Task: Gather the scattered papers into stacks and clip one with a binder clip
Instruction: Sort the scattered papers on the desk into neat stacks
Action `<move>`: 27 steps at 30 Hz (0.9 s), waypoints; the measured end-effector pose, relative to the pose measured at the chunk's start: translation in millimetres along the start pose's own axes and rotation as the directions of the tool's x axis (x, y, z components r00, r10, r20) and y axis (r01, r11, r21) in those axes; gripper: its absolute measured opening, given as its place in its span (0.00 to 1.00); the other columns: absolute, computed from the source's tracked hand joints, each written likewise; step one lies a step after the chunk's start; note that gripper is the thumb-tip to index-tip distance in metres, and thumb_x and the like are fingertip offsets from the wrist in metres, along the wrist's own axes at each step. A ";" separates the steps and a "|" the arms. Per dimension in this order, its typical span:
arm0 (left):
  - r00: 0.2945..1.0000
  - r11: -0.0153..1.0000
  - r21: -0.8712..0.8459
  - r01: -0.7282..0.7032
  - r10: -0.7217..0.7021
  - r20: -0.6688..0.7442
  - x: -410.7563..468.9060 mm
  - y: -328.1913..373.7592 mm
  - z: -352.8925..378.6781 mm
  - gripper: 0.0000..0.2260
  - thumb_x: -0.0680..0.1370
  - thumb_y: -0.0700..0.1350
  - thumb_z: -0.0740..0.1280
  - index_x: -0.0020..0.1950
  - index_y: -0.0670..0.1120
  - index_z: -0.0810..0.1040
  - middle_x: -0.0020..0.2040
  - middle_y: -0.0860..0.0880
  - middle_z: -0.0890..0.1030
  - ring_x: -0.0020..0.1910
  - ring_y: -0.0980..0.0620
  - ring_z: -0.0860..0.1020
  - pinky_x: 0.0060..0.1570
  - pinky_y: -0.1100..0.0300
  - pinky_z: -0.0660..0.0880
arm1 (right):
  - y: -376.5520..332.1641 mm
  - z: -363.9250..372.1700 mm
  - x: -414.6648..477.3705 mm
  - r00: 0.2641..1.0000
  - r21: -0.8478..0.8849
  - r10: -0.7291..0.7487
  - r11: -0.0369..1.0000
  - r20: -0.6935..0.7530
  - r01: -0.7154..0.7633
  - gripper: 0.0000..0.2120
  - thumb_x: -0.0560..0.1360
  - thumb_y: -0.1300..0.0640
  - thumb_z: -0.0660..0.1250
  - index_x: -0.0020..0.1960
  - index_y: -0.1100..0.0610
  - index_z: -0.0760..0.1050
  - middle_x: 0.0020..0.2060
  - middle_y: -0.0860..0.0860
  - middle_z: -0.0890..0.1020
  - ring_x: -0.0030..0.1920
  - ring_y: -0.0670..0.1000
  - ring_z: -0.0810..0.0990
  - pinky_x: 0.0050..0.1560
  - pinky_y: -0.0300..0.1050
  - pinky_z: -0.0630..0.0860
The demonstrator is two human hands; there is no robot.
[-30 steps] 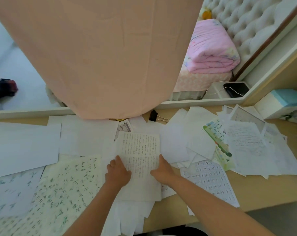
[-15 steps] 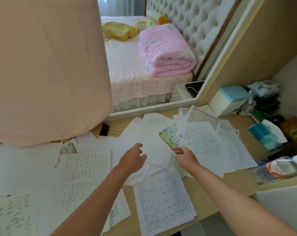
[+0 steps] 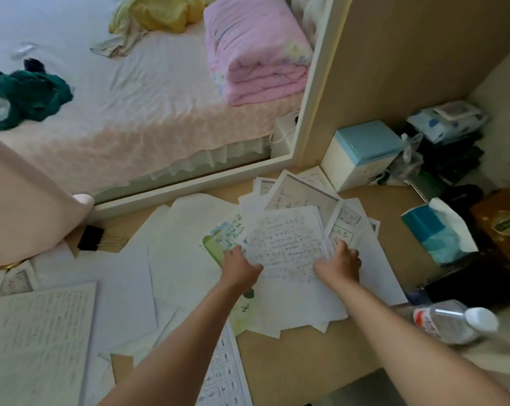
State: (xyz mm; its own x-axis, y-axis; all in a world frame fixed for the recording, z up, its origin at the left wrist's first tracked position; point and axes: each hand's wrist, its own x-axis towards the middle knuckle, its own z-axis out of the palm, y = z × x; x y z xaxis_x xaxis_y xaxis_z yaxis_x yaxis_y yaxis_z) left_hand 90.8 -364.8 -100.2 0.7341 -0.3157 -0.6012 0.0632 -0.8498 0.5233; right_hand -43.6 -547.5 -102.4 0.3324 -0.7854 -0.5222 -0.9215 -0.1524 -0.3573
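Lying well apart to the left, the binder clip (image 3: pixel 90 238) is untouched and nearer the left hand (image 3: pixel 238 266), whose curled fingers are closed on the left edge of the handwritten sheet (image 3: pixel 286 247), its long axis pointed away from the body, while the right edge is gripped by the right hand (image 3: pixel 338 266).

- papers (image 3: pixel 286 250) btwn the fingers (image 3: pixel 340 245): thin paper, matt, smooth, edges slightly curled.
- desk (image 3: pixel 292 356), bare patch nearer than fingers: pale wood-look top, smooth, matt.
- binder clip (image 3: pixel 90 238), far left of fingers: matt black body, shiny metal wire handles.
- bottle (image 3: pixel 447 320), right of fingers: clear glossy plastic, paper-like label.
- quilt (image 3: pixel 256 48), well beyond fingers: soft matt cloth, creased.
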 end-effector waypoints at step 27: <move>0.893 0.997 -0.039 -0.071 0.046 -0.448 -61.8 -116.1 -101.6 0.14 0.82 0.41 0.58 0.38 0.46 0.75 0.38 0.49 0.78 0.35 0.53 0.77 0.30 0.60 0.72 | -77.3 58.8 -37.7 0.996 0.066 -0.040 0.997 0.078 0.035 0.26 0.76 0.44 0.66 0.69 0.55 0.68 0.64 0.57 0.70 0.57 0.59 0.77 0.56 0.52 0.77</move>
State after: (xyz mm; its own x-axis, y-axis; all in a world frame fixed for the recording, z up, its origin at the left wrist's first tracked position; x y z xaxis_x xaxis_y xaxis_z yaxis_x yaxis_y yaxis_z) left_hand 106.7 -203.8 -62.5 0.9613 -0.1317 -0.2422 0.0373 -0.8084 0.5874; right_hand 26.9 -470.8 -100.7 0.3837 -0.7297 -0.5660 -0.8940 -0.1398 -0.4258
